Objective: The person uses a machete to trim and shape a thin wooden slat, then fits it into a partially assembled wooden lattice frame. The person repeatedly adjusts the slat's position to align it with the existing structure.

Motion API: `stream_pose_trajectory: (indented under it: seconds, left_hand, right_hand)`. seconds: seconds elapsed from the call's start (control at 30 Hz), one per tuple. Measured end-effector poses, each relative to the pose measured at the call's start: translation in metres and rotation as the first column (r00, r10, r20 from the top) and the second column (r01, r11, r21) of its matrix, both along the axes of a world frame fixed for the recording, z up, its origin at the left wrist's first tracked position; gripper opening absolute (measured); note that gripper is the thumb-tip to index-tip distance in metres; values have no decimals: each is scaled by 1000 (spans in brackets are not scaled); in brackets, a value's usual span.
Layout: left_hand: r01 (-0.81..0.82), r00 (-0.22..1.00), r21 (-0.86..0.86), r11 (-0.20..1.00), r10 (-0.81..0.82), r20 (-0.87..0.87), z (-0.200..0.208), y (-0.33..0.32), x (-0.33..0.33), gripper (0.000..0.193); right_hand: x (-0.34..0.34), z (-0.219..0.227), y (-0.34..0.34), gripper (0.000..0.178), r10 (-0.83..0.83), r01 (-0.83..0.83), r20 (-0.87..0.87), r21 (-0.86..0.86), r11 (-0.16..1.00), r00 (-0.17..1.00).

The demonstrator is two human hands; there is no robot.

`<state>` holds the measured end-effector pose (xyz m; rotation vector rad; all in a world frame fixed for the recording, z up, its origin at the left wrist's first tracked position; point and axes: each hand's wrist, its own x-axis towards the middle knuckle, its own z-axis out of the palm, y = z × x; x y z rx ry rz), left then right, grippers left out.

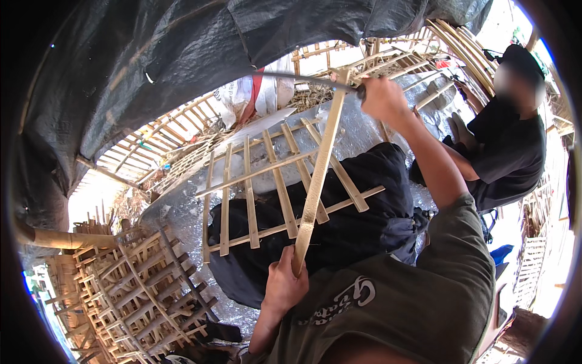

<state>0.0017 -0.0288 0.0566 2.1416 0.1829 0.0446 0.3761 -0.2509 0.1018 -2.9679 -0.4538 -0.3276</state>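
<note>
My left hand (284, 286) is closed round the lower end of a long bamboo strip (319, 188), which slants up and away from my body. In my raised right hand (384, 104) is the dark handle of a long-bladed knife (306, 77). Its blade points left and crosses the strip near the upper end; whether it cuts into the bamboo I cannot tell. Below the strip, a bamboo lattice (250, 200) of several slats and crosspieces lies over my legs in black trousers (364, 233).
A stack of bamboo lattices (139, 297) stands at the lower left. At the right sits another person in black (509, 151), near more bamboo strips. Dark sheeting (151, 54) hangs overhead, and a white sack (257, 97) stands at the back. Silvery sheeting (176, 212) covers the ground.
</note>
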Motion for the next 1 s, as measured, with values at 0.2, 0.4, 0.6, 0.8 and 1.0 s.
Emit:
stream_pose_trajectory:
  seconds: [0.2,0.4,0.6,0.8,1.0]
  left_hand:
    - [10,989,12,1000,-12,147,8,-2,-7,20]
    - [-140,986,89,986,130,107,-9,17,35,21]
    - [-166,983,-114,980,173,58,-13,21,25,31]
    - [-96,994,-228,969,105,30,-46,17,13,32]
    - [-19,1000,-222,975,14,-25,-45,20,6,26]
  right_hand:
    - [56,-37,-32,30,-25,25,-7,142,989,1000]
    - [62,-88,-62,33,-77,83,-42,182,980,996]
    - [49,-86,-61,37,-44,97,-152,361,927,987]
    - [5,-55,-27,38,120,-36,-120,540,841,985]
    - [26,-51,-3,31,319,-153,-35,824,546,947]
